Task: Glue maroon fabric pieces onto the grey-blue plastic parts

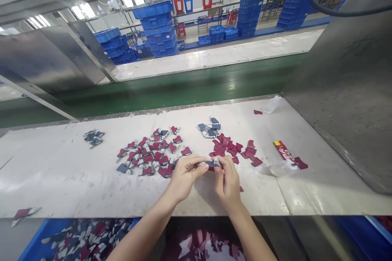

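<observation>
Both my hands meet above the front of the white table, holding one small piece between them. My left hand (186,176) pinches the left end of this navy and grey piece (210,164), and my right hand (227,179) grips its right end. Some maroon shows beneath it. Left of my hands lies a spread of maroon and grey pieces (156,155). Just beyond my hands is a pile of flat maroon pieces (224,145), with a few navy and grey pieces (211,127) behind it. Another small navy cluster (93,138) sits farther left.
A red packet (283,150) and clear plastic lie on the table (260,200) at the right. A metal panel (343,81) rises there. Below the front edge, a blue bin (41,236) holds pieces. Behind the table runs a green belt (196,89).
</observation>
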Tool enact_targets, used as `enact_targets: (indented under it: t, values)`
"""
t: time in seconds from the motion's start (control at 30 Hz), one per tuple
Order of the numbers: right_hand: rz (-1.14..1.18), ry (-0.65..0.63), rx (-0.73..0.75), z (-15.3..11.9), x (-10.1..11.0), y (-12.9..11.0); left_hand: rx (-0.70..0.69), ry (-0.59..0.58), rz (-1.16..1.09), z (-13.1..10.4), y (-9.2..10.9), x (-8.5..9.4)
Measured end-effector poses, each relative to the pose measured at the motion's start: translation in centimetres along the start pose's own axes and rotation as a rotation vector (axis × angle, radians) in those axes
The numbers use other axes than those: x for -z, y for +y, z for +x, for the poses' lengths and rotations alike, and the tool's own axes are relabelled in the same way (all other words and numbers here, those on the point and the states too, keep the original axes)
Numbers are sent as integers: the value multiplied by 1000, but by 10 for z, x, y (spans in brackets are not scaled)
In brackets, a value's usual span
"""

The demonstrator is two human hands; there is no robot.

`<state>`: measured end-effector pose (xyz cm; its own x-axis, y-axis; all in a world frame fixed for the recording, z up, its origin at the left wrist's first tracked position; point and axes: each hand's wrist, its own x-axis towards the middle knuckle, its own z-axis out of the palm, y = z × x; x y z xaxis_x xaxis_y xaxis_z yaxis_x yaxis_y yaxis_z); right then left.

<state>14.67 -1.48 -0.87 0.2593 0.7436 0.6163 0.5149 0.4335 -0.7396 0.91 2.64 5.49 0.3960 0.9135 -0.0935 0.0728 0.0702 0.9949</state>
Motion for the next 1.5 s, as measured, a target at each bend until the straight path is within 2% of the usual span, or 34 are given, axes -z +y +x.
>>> enact_targets:
  t: [0.07,0.13,0.2,0.23,0.3,0.37,0.43,0.5,0.57,0.67,0.7,0.77,0.8,0.87,0.97,1.03,1.1,1.2,1.27,1.33,1.5]
  values:
    - [38,-12,-31,4,9,-2,39,-63,-24,6,5,-4]
    - [68,-59,-139,6,20,-5,69,-132,49,16,8,1]
    - [74,-72,-246,4,33,-5,26,-85,300,30,10,17]
    - [59,-39,-269,2,41,-4,-21,2,488,38,10,28]
    - [-3,121,-240,-6,58,2,-113,202,908,55,9,54]
    - [-115,379,-175,-15,77,13,-150,302,1230,73,7,76]
    - [-237,644,-137,-22,94,25,-230,286,1396,91,3,86]
    - [-386,713,-129,-25,107,34,-347,168,1432,111,-1,83]
    - [-538,637,-157,-24,115,37,-472,-44,1405,131,-5,71]
    - [-627,398,-279,-24,119,38,-631,-340,1355,159,-6,54]
    - [-623,302,-329,-25,118,38,-663,-390,1343,166,-5,51]
    - [-611,142,-410,-27,117,42,-698,-408,1331,171,-2,50]
    - [-610,94,-436,-28,117,44,-709,-386,1330,169,0,50]
    - [-596,71,-458,-28,116,46,-708,-261,1327,154,5,51]
    - [-484,124,-425,-24,113,42,-621,-23,1253,109,5,45]
    - [-386,250,-343,-19,107,37,-521,15,1124,71,-2,34]
    - [-331,427,-193,-15,99,32,-427,-10,983,37,-16,18]
    - [-356,634,10,-9,88,25,-345,-27,869,0,-41,-3]
    - [-384,692,36,-7,82,21,-315,-16,849,-13,-52,-11]
    - [-374,683,22,-7,78,17,-295,8,854,-18,-57,-12]
    - [-237,501,-53,-14,64,9,-293,58,856,-20,-63,-3]
